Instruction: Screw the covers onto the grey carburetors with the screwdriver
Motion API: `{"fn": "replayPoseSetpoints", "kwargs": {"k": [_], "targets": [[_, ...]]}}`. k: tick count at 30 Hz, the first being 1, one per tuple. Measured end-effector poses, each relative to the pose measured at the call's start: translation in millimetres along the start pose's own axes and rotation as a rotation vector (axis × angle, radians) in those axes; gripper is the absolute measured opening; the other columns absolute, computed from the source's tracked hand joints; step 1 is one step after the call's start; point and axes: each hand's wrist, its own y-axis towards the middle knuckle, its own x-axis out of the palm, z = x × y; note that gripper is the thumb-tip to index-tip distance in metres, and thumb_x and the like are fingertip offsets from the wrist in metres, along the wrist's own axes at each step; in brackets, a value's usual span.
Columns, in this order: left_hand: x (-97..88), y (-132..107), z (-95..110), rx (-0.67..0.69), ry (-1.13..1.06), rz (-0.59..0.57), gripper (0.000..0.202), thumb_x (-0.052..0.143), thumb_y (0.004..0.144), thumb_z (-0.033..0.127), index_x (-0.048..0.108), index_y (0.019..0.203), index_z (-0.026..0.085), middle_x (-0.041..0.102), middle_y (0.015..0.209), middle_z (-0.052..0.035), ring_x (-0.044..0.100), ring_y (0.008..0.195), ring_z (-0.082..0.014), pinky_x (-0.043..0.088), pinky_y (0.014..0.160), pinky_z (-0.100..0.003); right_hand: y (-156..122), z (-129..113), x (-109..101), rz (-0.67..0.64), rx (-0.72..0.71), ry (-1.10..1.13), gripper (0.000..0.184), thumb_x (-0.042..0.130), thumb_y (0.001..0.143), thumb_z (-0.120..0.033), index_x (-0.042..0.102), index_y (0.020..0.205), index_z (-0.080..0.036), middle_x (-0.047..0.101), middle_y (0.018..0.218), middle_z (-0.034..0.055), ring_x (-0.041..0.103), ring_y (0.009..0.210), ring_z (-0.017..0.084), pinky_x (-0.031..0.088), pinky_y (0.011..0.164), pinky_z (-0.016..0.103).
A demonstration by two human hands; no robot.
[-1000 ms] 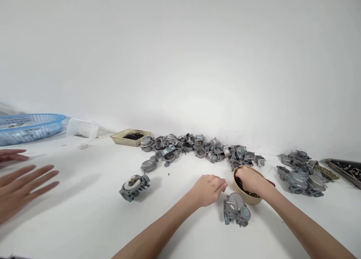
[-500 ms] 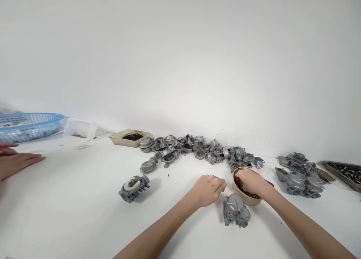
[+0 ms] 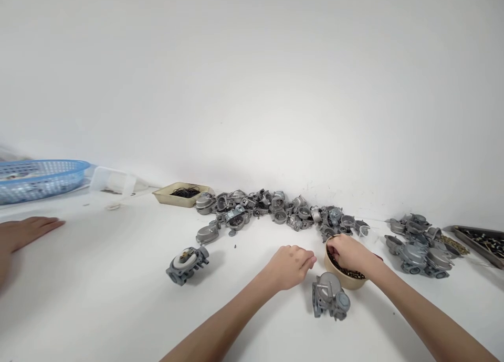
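Note:
My right hand [image 3: 350, 252] reaches into a tan bowl [image 3: 345, 280] of small dark parts, its fingers curled down among them; whatever they hold is hidden. Just left of the bowl my left hand [image 3: 292, 266] rests on the white table [image 3: 118, 309], fingers loosely curled with nothing seen in them. In front of the bowl lies a grey metal carburettor body [image 3: 329, 296]. Another carburettor body [image 3: 187, 264], with a white part on top, lies farther left.
A heap of grey metal castings [image 3: 275, 209] lines the wall, with a second heap [image 3: 419, 244] at the right. A beige tray of black rings [image 3: 183, 194], a dark tray [image 3: 480, 241], a blue basket [image 3: 37, 178]. Another person's hand [image 3: 23, 233] rests at the far left.
The other person's hands at the far left have drawn back, and only one lies flat on the table now. My own hands have hardly moved.

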Motion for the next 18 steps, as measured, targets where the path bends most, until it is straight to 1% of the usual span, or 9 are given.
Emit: {"fn": "replayPoseSetpoints", "kwargs": {"k": [2,3,6,8,11,14,15,17,18], "targets": [[1.1,0,-1,-0.002,0.0,0.003,0.034,0.041,0.109,0.025,0.069,0.09,0.023,0.077,0.089,-0.0022,0.072,0.082,-0.0239,0.047,0.069,-0.031,1,0,0,0.006,-0.004,0.005,0.023,0.058,0.094,0.003,0.073,0.092,-0.015,0.074,0.094,0.0092,0.068,0.088,0.019,0.047,0.072,0.027],[1.5,0,-1,-0.003,0.0,0.004,0.034,0.04,0.109,0.026,0.069,0.09,0.023,0.077,0.088,-0.0023,0.072,0.082,-0.024,0.047,0.069,-0.031,2,1,1,0.002,-0.008,0.007,0.022,0.058,0.095,0.002,0.073,0.09,-0.014,0.074,0.094,0.0096,0.068,0.087,0.019,0.047,0.072,0.027],[1.7,0,-1,-0.004,-0.002,0.005,0.035,0.04,0.109,0.026,0.069,0.09,0.023,0.077,0.087,-0.0024,0.072,0.081,-0.0241,0.047,0.068,-0.031,4,4,4,-0.024,-0.027,0.005,0.012,0.065,0.102,-0.016,0.072,0.092,-0.013,0.073,0.095,0.0077,0.069,0.088,0.019,0.054,0.078,0.031],[1.4,0,-1,-0.002,-0.005,0.007,0.035,0.039,0.108,0.026,0.069,0.09,0.023,0.077,0.087,-0.0024,0.072,0.081,-0.0239,0.047,0.068,-0.031,5,7,7,-0.039,-0.037,0.002,0.017,0.068,0.104,-0.03,0.071,0.098,-0.014,0.072,0.1,0.0058,0.07,0.09,0.02,0.058,0.083,0.036],[0.9,0,-2,0.002,-0.015,0.016,0.035,0.039,0.108,0.026,0.069,0.09,0.023,0.077,0.087,-0.0024,0.071,0.08,-0.0233,0.047,0.068,-0.03,7,10,11,-0.047,-0.046,0.002,0.022,0.068,0.104,-0.037,0.071,0.101,-0.016,0.072,0.104,0.0048,0.07,0.094,0.02,0.058,0.087,0.039],[1.1,0,-2,0.003,-0.031,0.035,0.035,0.04,0.108,0.026,0.069,0.088,0.023,0.076,0.084,-0.0023,0.07,0.078,-0.0227,0.047,0.068,-0.03,8,11,13,-0.038,-0.053,0.017,0.02,0.068,0.104,-0.036,0.07,0.099,-0.016,0.072,0.101,0.0045,0.069,0.092,0.02,0.057,0.087,0.038],[1.1,0,-2,0.003,-0.037,0.045,0.034,0.041,0.107,0.025,0.069,0.087,0.022,0.076,0.083,-0.0024,0.07,0.078,-0.0226,0.047,0.068,-0.029,9,10,14,-0.03,-0.055,0.027,0.017,0.069,0.103,-0.031,0.071,0.097,-0.015,0.072,0.099,0.0051,0.069,0.09,0.02,0.056,0.086,0.037],[1.0,0,-1,0.0,-0.053,0.073,0.033,0.042,0.107,0.025,0.069,0.088,0.022,0.075,0.083,-0.0026,0.07,0.078,-0.0225,0.048,0.068,-0.029,9,9,13,-0.002,-0.053,0.058,0.01,0.068,0.098,-0.016,0.072,0.089,-0.015,0.073,0.094,0.0076,0.068,0.087,0.02,0.053,0.082,0.032],[0.8,0,-1,-0.003,-0.062,0.093,0.032,0.043,0.107,0.025,0.07,0.09,0.022,0.075,0.085,-0.0027,0.07,0.079,-0.0224,0.049,0.068,-0.029,8,9,12,0.017,-0.05,0.079,0.014,0.065,0.095,-0.008,0.073,0.085,-0.015,0.074,0.091,0.0091,0.068,0.086,0.021,0.051,0.08,0.03]]}}
